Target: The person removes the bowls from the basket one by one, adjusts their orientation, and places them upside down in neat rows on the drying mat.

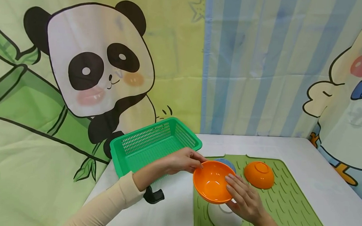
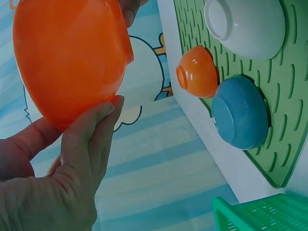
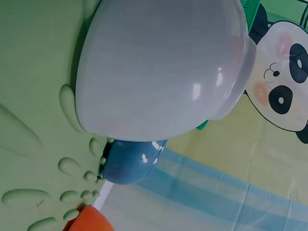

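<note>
An orange bowl (image 1: pixel 210 183) is held up over the mat, its hollow side facing the head camera. My left hand (image 1: pixel 184 161) pinches its rim at the upper left. In the left wrist view, that hand (image 2: pixel 72 154) has fingers and thumb on the edge of the same bowl (image 2: pixel 67 53). My right hand (image 1: pixel 246 200) holds the right side, fingers over the rim and thumb low outside. Just below is an upside-down white bowl (image 1: pixel 224 220), large in the right wrist view, where my right hand does not show. A blue bowl (image 1: pixel 229 163) is partly hidden behind the held one.
Another orange bowl (image 1: pixel 259 175) lies upside down on the green drying mat (image 1: pixel 287 200). Left of the mat, a green plastic basket (image 1: pixel 146 131) stands on the white table (image 1: pixel 169 211). A printed curtain (image 1: pixel 254 62) hangs behind the table.
</note>
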`<state>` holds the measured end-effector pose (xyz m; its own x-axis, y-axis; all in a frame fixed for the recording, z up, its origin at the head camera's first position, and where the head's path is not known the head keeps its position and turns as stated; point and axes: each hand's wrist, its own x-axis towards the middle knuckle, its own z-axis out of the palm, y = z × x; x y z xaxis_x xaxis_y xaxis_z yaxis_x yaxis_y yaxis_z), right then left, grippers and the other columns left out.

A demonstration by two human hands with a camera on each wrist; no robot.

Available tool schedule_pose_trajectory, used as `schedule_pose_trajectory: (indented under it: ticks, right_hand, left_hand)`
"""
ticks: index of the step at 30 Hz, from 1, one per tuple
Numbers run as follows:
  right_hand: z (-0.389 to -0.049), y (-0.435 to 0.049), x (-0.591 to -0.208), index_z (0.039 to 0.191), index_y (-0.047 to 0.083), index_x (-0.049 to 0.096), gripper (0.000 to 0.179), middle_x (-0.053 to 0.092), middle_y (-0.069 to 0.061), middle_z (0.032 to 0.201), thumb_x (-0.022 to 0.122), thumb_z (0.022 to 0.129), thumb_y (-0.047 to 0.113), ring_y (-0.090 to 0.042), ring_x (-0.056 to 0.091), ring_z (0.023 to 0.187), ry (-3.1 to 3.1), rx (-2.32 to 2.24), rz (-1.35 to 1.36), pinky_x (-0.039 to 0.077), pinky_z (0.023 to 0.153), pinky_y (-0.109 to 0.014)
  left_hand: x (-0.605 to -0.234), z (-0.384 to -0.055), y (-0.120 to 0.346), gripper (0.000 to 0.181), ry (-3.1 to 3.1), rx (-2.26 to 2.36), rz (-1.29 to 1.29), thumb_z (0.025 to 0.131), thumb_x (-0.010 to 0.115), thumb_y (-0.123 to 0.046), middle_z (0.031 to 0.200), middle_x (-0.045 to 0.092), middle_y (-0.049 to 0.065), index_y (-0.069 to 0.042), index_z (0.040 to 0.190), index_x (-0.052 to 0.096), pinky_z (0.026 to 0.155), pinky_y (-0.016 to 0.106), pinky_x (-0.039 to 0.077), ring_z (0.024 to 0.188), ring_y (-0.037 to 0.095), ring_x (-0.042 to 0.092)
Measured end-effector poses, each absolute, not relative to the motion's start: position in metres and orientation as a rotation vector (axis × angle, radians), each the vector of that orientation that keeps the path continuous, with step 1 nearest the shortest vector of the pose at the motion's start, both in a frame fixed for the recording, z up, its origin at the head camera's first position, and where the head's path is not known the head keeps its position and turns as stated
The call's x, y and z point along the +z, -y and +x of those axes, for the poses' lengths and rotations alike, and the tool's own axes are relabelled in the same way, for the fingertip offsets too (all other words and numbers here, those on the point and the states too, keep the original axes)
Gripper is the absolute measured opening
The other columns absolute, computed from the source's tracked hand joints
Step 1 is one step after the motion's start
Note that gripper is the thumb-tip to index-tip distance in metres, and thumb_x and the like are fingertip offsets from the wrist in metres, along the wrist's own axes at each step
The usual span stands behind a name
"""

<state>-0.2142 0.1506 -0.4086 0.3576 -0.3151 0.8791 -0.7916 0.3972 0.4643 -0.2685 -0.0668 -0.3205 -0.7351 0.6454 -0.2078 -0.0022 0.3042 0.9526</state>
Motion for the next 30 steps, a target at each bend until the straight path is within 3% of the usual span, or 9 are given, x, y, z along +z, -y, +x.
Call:
schedule_pose_trajectory:
  ticks: [10, 21, 27, 30]
  right_hand:
    - [-0.217, -0.149, -0.409, 0.108, -0.014, 0.055, 0.034, 0.058, -0.029, 0.107, 0.06, 0.091, 0.015, -0.035, 0.055, 0.108, 1.221, 0.439, 1.18, 0.04, 0.098, -0.038]
    - [-0.215, -0.149, -0.399, 0.113, -0.018, 0.053, 0.046, 0.055, -0.034, 0.108, 0.066, 0.086, 0.017, -0.041, 0.054, 0.108, 1.247, 0.635, 1.082, 0.044, 0.093, -0.032]
    - [-0.213, -0.153, -0.394, 0.106, -0.025, 0.051, 0.054, 0.058, -0.035, 0.101, 0.072, 0.081, 0.019, -0.036, 0.06, 0.1, 1.329, 0.802, 0.994, 0.046, 0.09, -0.027]
    - [-0.21, -0.158, -0.397, 0.111, -0.024, 0.05, 0.064, 0.059, -0.032, 0.105, 0.075, 0.077, 0.025, -0.024, 0.061, 0.102, 1.469, 0.923, 0.938, 0.047, 0.086, -0.021]
  left_hand:
    - [-0.325, -0.271, 0.069, 0.026, -2.012, 1.472, 0.574, 0.088, 0.056, 0.0, 0.103, 0.066, 0.01, 0.004, 0.113, 0.064, 0.075, 0.033, 0.054, 0.086, 0.021, 0.064]
    - [-0.344, -0.275, 0.074, 0.038, -1.866, 1.703, 0.595, 0.094, 0.054, -0.027, 0.11, 0.064, 0.012, 0.003, 0.117, 0.062, 0.08, 0.035, 0.052, 0.097, 0.024, 0.063]
    - [-0.357, -0.271, 0.076, 0.045, -1.795, 1.888, 0.745, 0.096, 0.049, -0.029, 0.122, 0.058, 0.017, 0.005, 0.125, 0.054, 0.087, 0.038, 0.048, 0.106, 0.026, 0.059]
    - [-0.361, -0.267, 0.077, 0.041, -1.924, 1.935, 0.952, 0.098, 0.046, -0.02, 0.127, 0.053, 0.021, 0.007, 0.129, 0.048, 0.092, 0.04, 0.045, 0.113, 0.027, 0.054]
